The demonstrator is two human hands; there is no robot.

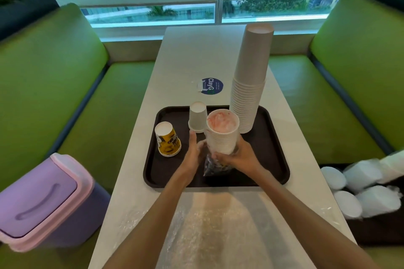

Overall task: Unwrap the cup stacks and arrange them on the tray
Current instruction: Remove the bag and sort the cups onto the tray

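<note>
Head view: the right hand (237, 157) is clenching its grip round the lower end of the cup stack (222, 135), which is tilting over the tray (273, 159). The left hand (193, 150), fingers straight, is touching the bunched plastic wrap (213, 166). Sliding the wrap off downward while squeezing only lightly seems wisest, staying clear of the tall stack (249, 85) behind.

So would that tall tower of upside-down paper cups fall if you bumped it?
Probably. The tall tower of upside-down pale paper cups is much higher than its base is wide, so a high bump would likely tip it. Being paper, it's probably light and might slide on the dark tray.
</note>
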